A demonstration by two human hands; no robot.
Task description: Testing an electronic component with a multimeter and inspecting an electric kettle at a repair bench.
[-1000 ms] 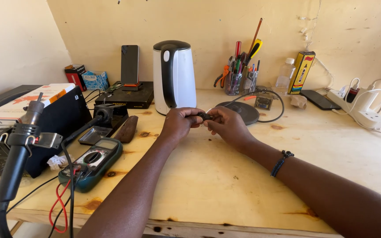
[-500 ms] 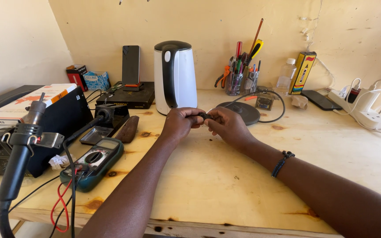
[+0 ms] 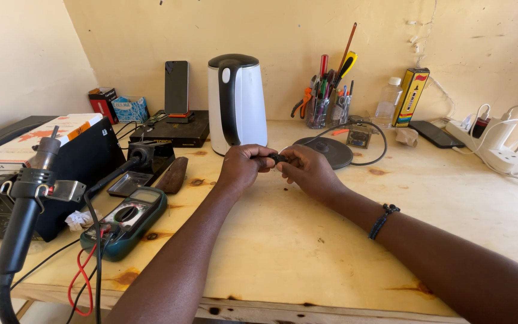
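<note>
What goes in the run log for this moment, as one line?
left hand: pinching small black part | right hand: pinching same part | location: above wooden workbench, in front of white electric kettle

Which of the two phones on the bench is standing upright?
The dark phone left of the white kettle, propped on a stand; the other phone lies flat by the power strip.

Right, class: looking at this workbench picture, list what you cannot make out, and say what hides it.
- Small black part, head view: pinched between left hand and right hand; fingers cover most of it, so its kind is unclear.
- Round black base: near edge hidden behind the right hand.
- Hot-air handle: lower end cut off by the bottom edge.
- Tools in the clear cup: too crowded to tell each apart.
</note>
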